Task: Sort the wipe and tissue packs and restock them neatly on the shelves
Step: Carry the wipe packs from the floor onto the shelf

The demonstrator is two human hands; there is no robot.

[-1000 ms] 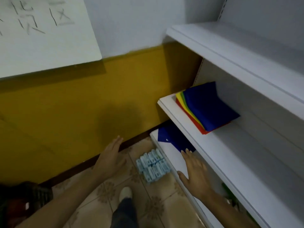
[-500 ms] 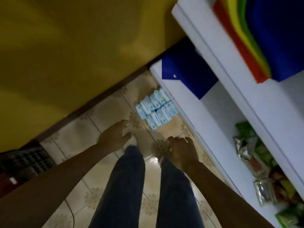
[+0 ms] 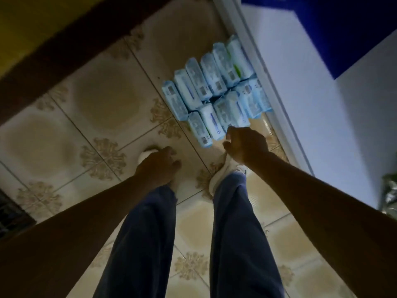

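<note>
a: what's different from a second ago?

b: the view has dropped from the shelves to the floor, and both arms have come down with it. the left hand [image 3: 158, 166] was spread flat. now it hangs over the left shoe, fingers loosely curled, with nothing in it that i can see.

a: and the packs?

b: the wipe packs [image 3: 212, 89] haven't moved. they stand on edge in two rows on the floor, tight against the foot of the shelf unit. the right hand [image 3: 247, 145] has reached the near end of the nearer row, knuckles up, fingers curled under. it is touching or almost touching the closest pack, but i can't tell whether it has a grip.

a: so where does that leave the job?

b: at the start, i'd say. no pack in view is on a shelf. the first pick-up looks about to happen, and the sorting is all still ahead.

a: and the floor and the room?

b: at far left there's a corner of a dark crate [image 3: 9, 214], then a yellow wall [image 3: 25, 20] with a brown skirting [image 3: 71, 46]. the floor [image 3: 107, 104] is glossy beige tile with ornate corner motifs. right of the packs, the white bottom shelf [image 3: 311, 108] holds a blue sheet [image 3: 343, 33] at the back and green and silver packets [image 3: 390, 196] at the right edge. the light is dim.
</note>
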